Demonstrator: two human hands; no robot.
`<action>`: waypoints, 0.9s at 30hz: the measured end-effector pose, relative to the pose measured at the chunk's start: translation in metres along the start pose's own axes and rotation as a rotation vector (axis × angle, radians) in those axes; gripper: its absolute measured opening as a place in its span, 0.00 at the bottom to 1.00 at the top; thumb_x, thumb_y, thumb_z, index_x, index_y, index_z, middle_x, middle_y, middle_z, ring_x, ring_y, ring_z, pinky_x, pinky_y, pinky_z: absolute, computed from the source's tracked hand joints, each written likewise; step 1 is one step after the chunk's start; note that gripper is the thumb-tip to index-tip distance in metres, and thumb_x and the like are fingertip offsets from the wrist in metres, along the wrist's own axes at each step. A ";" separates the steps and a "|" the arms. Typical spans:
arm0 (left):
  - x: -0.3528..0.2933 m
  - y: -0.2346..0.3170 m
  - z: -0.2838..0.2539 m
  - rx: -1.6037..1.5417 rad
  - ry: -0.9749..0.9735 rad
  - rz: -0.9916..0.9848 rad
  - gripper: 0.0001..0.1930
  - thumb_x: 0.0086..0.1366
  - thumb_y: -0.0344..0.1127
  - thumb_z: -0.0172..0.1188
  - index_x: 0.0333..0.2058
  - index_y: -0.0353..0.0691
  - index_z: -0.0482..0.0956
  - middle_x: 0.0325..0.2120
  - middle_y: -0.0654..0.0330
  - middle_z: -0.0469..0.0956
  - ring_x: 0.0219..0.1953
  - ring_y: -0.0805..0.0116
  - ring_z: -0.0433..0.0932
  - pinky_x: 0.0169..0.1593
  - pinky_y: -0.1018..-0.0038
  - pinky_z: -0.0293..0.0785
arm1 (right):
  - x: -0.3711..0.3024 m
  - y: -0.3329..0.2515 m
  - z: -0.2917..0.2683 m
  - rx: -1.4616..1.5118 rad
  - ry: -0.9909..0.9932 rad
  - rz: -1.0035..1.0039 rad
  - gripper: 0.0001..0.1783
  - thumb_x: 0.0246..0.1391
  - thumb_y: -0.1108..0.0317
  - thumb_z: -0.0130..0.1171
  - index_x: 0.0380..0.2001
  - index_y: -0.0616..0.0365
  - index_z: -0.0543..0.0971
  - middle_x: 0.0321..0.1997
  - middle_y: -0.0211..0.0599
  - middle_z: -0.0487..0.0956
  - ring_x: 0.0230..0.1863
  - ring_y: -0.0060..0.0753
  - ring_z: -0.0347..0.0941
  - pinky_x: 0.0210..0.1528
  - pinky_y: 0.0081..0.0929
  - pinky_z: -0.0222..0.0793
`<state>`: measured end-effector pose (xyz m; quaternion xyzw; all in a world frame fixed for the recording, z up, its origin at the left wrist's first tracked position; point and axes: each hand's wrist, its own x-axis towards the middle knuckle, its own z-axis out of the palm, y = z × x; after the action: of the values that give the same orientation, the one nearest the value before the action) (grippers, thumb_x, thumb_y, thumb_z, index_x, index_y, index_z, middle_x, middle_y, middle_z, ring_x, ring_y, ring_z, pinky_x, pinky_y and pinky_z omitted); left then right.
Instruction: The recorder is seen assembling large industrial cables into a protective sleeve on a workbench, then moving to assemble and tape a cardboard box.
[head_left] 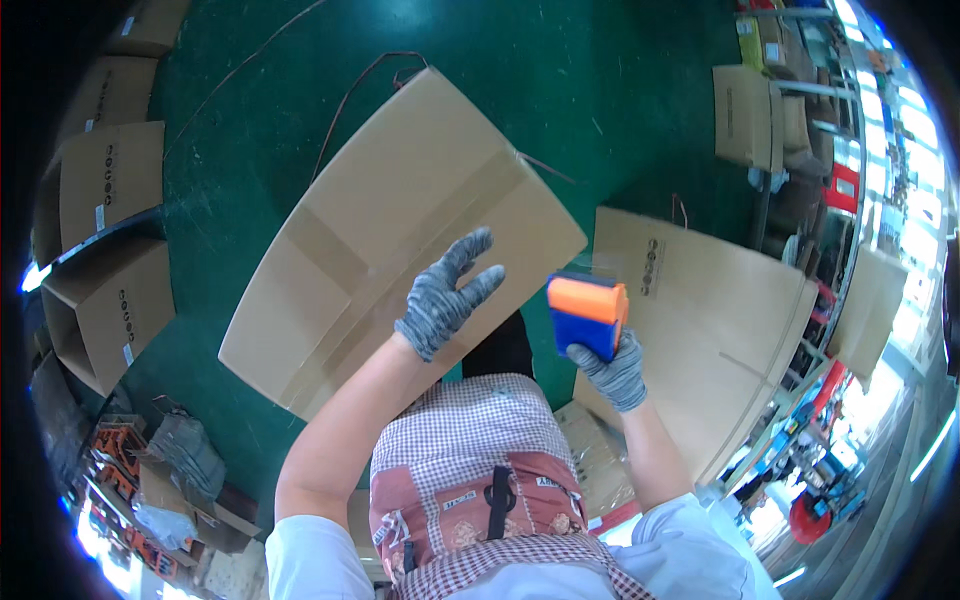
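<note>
A large closed cardboard box stands in front of me, with tape along its middle seam and a darker patch of tape across it. Over its near right part my left hand, in a grey knit glove, has its fingers spread and holds nothing. Whether the fingertips touch the cardboard, I cannot tell. To the right of the box, my gloved right hand grips an orange and blue packing tape dispenser from below. The dispenser is raised, with its orange part upward.
Another large flat cardboard carton is at the right, beside shelving with mixed goods. Several open boxes line a rack at the left. A thin dark cord runs behind the main box, over the green floor.
</note>
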<state>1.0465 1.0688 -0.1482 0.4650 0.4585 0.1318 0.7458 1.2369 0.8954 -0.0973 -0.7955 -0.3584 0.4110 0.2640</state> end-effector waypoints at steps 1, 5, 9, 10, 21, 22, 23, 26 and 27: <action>0.012 0.014 0.003 0.026 -0.035 0.006 0.27 0.53 0.44 0.59 0.50 0.41 0.66 0.48 0.53 0.68 0.51 0.59 0.66 0.54 0.70 0.62 | 0.013 -0.010 0.001 0.008 -0.009 -0.076 0.27 0.33 0.55 0.68 0.37 0.58 0.73 0.31 0.39 0.77 0.33 0.37 0.75 0.35 0.28 0.70; 0.045 0.051 -0.007 0.022 -0.158 -0.061 0.29 0.54 0.47 0.57 0.52 0.40 0.63 0.48 0.51 0.68 0.51 0.61 0.66 0.54 0.69 0.61 | 0.059 -0.046 0.004 -0.025 -0.179 -0.266 0.29 0.30 0.57 0.69 0.38 0.58 0.72 0.33 0.40 0.77 0.33 0.38 0.75 0.36 0.29 0.70; 0.061 0.068 -0.025 -0.029 -0.385 -0.236 0.22 0.54 0.45 0.58 0.44 0.37 0.72 0.39 0.56 0.74 0.44 0.66 0.71 0.49 0.74 0.65 | 0.076 -0.029 0.008 -0.044 -0.291 -0.215 0.28 0.31 0.55 0.69 0.36 0.58 0.74 0.30 0.40 0.77 0.31 0.37 0.75 0.36 0.28 0.70; 0.064 0.067 -0.024 -0.033 -0.424 -0.286 0.20 0.54 0.44 0.58 0.41 0.37 0.74 0.37 0.57 0.75 0.42 0.68 0.72 0.48 0.76 0.66 | 0.082 -0.025 0.002 -0.019 -0.349 -0.148 0.28 0.31 0.54 0.68 0.36 0.59 0.74 0.29 0.39 0.77 0.30 0.35 0.75 0.35 0.27 0.70; 0.110 0.081 -0.046 0.403 -0.008 -0.370 0.12 0.56 0.41 0.57 0.28 0.36 0.78 0.21 0.62 0.76 0.24 0.74 0.71 0.33 0.76 0.69 | 0.143 -0.072 0.016 0.535 -0.770 0.553 0.23 0.41 0.57 0.63 0.36 0.64 0.73 0.28 0.32 0.77 0.27 0.21 0.72 0.30 0.20 0.69; 0.124 0.075 -0.057 0.326 0.060 -0.286 0.12 0.56 0.41 0.58 0.28 0.36 0.78 0.21 0.62 0.76 0.24 0.75 0.71 0.33 0.77 0.69 | 0.141 -0.061 0.015 0.432 -0.765 0.484 0.23 0.42 0.56 0.63 0.36 0.64 0.73 0.28 0.32 0.77 0.27 0.21 0.72 0.30 0.20 0.69; 0.140 0.069 -0.080 0.250 0.133 -0.199 0.12 0.56 0.40 0.58 0.28 0.36 0.78 0.21 0.62 0.76 0.25 0.76 0.71 0.33 0.78 0.69 | 0.138 -0.043 0.015 0.328 -0.761 0.410 0.23 0.42 0.56 0.62 0.36 0.64 0.73 0.28 0.32 0.77 0.27 0.21 0.72 0.30 0.20 0.69; 0.185 0.067 -0.178 0.444 0.415 -0.003 0.12 0.54 0.42 0.59 0.28 0.38 0.79 0.20 0.62 0.76 0.25 0.76 0.71 0.35 0.78 0.68 | 0.131 -0.035 0.014 0.041 -0.735 0.111 0.22 0.42 0.55 0.62 0.33 0.63 0.74 0.26 0.32 0.77 0.25 0.19 0.71 0.30 0.19 0.69; 0.188 0.089 -0.187 0.410 0.464 -0.051 0.12 0.54 0.41 0.59 0.29 0.37 0.79 0.21 0.62 0.77 0.25 0.76 0.72 0.36 0.78 0.69 | 0.129 -0.039 0.012 0.210 -0.722 0.323 0.22 0.41 0.55 0.63 0.32 0.63 0.75 0.25 0.32 0.77 0.25 0.19 0.71 0.29 0.19 0.68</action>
<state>1.0183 1.3405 -0.2091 0.5518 0.6450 0.1205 0.5148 1.2657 1.0219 -0.1355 -0.6148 -0.2547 0.7344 0.1332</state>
